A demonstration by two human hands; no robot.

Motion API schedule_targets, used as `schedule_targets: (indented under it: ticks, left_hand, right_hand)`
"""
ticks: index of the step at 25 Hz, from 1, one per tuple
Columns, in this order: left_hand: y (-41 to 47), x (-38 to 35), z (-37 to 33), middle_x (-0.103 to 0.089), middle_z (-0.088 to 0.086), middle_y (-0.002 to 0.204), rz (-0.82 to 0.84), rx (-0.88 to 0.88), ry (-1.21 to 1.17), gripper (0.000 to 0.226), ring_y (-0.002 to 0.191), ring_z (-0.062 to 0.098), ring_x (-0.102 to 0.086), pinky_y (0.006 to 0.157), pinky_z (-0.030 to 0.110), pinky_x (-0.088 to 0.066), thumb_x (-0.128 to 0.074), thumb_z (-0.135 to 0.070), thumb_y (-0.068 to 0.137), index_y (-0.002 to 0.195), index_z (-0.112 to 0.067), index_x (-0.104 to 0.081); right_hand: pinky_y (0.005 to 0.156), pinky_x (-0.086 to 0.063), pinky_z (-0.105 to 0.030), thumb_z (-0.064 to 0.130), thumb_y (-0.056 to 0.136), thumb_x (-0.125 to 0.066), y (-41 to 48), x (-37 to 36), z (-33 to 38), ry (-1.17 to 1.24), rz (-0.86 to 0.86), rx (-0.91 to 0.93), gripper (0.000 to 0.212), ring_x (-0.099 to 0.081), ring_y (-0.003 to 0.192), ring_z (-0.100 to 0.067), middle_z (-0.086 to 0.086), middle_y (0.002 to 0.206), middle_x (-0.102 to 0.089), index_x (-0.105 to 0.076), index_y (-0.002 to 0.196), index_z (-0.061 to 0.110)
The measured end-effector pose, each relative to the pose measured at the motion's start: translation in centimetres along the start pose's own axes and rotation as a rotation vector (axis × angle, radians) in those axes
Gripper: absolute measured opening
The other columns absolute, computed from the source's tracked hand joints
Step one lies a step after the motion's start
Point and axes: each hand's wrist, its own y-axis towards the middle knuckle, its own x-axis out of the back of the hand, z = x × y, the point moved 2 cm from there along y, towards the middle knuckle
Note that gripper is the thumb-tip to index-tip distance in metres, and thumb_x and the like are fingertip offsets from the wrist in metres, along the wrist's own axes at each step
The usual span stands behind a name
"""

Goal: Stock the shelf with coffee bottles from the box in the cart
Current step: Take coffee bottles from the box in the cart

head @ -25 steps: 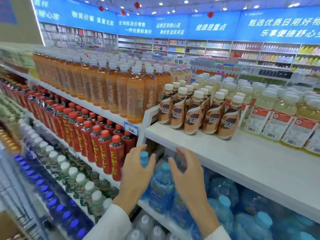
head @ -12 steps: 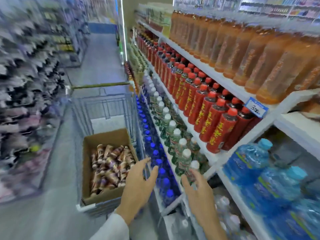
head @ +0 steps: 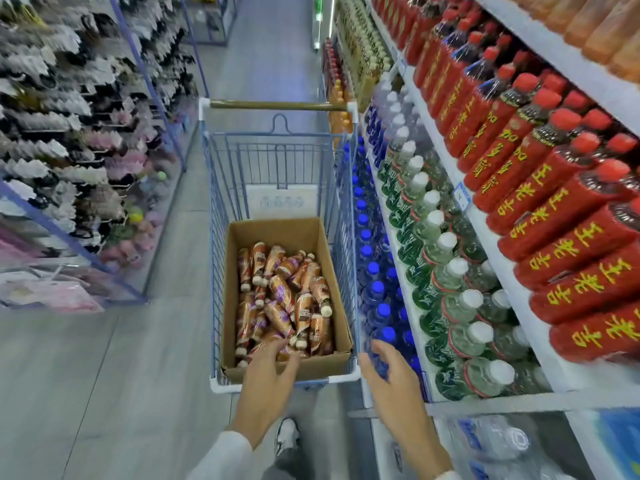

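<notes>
Both hands are seen empty, with fingers loosely spread and closed on nothing. The left hand (head: 268, 372) is stretched forward over the near wall of the open brown cardboard box (head: 277, 232), which is set inside the blue wire shopping cart (head: 277, 157). The small brown-and-cream coffee bottles with pale caps (head: 284, 296) are heaped on their sides across the floor of the box. Most long axes are laid roughly along the box, away from the person, with a few turned diagonally and caps pointed both ways. The nearest bottles lie just ahead of and below the left fingertips; whether contact is made cannot be told. The right hand (head: 391, 379) is held outside the cart, beside its near right corner and above the blue-capped bottles (head: 377, 289) on the low white shelving (head: 485, 223). The left hand is therefore judged the nearer for the coming pick, while the right would have to be carried leftward over cart side and box wall. The coffee's own shelf space is not in view.
</notes>
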Motion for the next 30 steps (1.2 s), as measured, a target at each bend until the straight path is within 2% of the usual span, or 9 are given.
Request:
schedule_targets:
  ticks: [6,9,11,15,17,20,22,26,30]
  left_hand:
    - [5.4,-1.6,0.9,-0.067,-0.008,0.114,0.025,0.223,-0.135,0.035,0.105,0.009,-0.062,0.092,0.029,-0.048,-0.061,-0.042,0.099,0.125,-0.019,-0.065]
    - [9.8,-3.7,-0.3,-0.068,-0.004,0.103,0.051,0.564,-0.524,0.031,0.094,0.014,-0.064,0.08,0.03,-0.053,-0.06,-0.042,0.099,0.114,-0.015,-0.064]
    - [13.6,-5.7,-0.9,-0.068,0.007,0.113,0.094,0.776,-0.833,0.037,0.101,0.025,-0.066,0.074,0.032,-0.056,-0.057,-0.044,0.1,0.115,-0.01,-0.06]
    - [20.4,-9.5,-0.1,-0.055,0.021,0.137,-0.002,0.981,-1.136,0.059,0.122,0.034,-0.057,0.105,0.043,-0.048,-0.051,-0.043,0.103,0.144,-0.001,-0.044]
    - [23.1,-11.5,1.9,-0.046,0.024,0.148,-0.01,0.997,-1.022,0.065,0.133,0.037,-0.05,0.11,0.044,-0.044,-0.053,-0.042,0.102,0.154,-0.008,-0.034]
    - [25.0,-13.4,5.8,-0.053,0.021,0.144,0.051,0.75,-0.221,0.079,0.131,0.037,-0.052,0.107,0.043,-0.043,-0.073,-0.046,0.089,0.148,-0.005,-0.041]
    - [25.8,-14.3,7.1,-0.062,0.017,0.133,0.077,0.647,0.02,0.074,0.121,0.035,-0.06,0.097,0.039,-0.047,-0.075,-0.051,0.084,0.139,-0.006,-0.052]
    - [27.9,-14.9,8.1,-0.071,0.012,0.114,0.134,0.671,0.072,0.065,0.104,0.032,-0.069,0.079,0.034,-0.052,-0.072,-0.06,0.081,0.122,-0.01,-0.065]
    - [28.7,-14.6,8.2,-0.067,0.01,0.128,0.151,0.74,0.039,0.077,0.117,0.032,-0.064,0.101,0.042,-0.053,-0.07,-0.066,0.079,0.133,-0.013,-0.06]
  right_hand:
    - [0.111,-0.042,-0.039,0.048,0.099,-0.057,3.6,-1.9,0.2,-0.025,0.121,-0.102,0.048,-0.05,0.131,-0.009,0.013,0.137,-0.055,-0.052,0.142,0.027]
    - [0.112,-0.042,-0.039,0.046,0.098,-0.059,5.8,-2.1,0.2,-0.015,0.171,-0.139,0.044,-0.05,0.13,-0.008,0.013,0.137,-0.057,-0.055,0.138,0.028]
    - [0.113,-0.041,-0.037,0.049,0.098,-0.059,7.7,-2.3,0.3,0.003,0.213,-0.162,0.044,-0.05,0.129,-0.004,0.016,0.136,-0.057,-0.055,0.137,0.03]
    - [0.113,-0.04,-0.037,0.054,0.095,-0.058,11.6,-3.3,-0.6,-0.006,0.291,-0.207,0.043,-0.052,0.126,-0.002,0.019,0.135,-0.057,-0.056,0.134,0.036]
    - [0.112,-0.041,-0.038,0.052,0.094,-0.06,12.8,-4.1,-1.1,-0.002,0.301,-0.255,0.039,-0.053,0.124,-0.002,0.019,0.132,-0.059,-0.058,0.131,0.037]
    - [0.108,-0.045,-0.038,0.039,0.092,-0.068,14.1,-5.3,-2.1,0.016,0.255,-0.315,0.032,-0.058,0.119,-0.004,0.016,0.124,-0.065,-0.064,0.123,0.033]
    - [0.103,-0.047,-0.032,0.028,0.09,-0.073,14.4,-5.9,-2.6,0.033,0.227,-0.347,0.027,-0.062,0.115,-0.005,0.014,0.118,-0.069,-0.068,0.117,0.031]
    - [0.101,-0.048,-0.03,0.018,0.087,-0.077,14.1,-6.8,-3.0,0.056,0.205,-0.402,0.025,-0.064,0.112,-0.004,0.012,0.113,-0.072,-0.07,0.107,0.031]
    - [0.107,-0.046,-0.033,0.028,0.091,-0.072,13.7,-7.1,-3.0,0.037,0.236,-0.441,0.022,-0.06,0.115,-0.004,0.015,0.119,-0.068,-0.066,0.11,0.037]
